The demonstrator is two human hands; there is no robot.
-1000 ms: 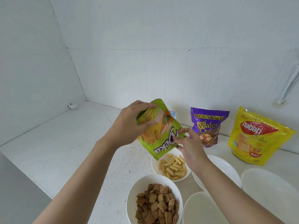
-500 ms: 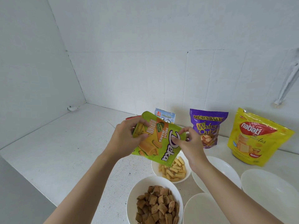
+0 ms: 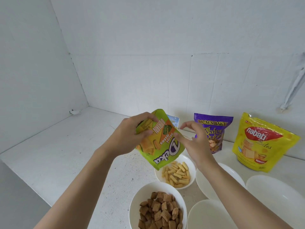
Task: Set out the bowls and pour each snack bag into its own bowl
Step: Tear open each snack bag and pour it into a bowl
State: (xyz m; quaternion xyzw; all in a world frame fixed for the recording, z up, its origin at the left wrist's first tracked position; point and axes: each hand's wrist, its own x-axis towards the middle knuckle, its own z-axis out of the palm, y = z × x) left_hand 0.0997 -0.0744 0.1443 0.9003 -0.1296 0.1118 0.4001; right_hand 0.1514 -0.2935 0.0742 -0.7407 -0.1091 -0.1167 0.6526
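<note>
Head view: left hand [image 3: 127, 138] grips green bag [image 3: 165, 146] inverted, long axis tilted

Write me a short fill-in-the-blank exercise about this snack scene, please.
The left hand grips the Deka bag, which is mainly ____.
The nearest bowl holds ____ squares.
The nabati bag stands to the right of the ____ Mum's Bake bag.
Missing words: green, brown, purple.

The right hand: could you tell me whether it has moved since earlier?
Yes. The right hand has shifted right from the green bag, now overlapping the purple bag's left edge.
</note>
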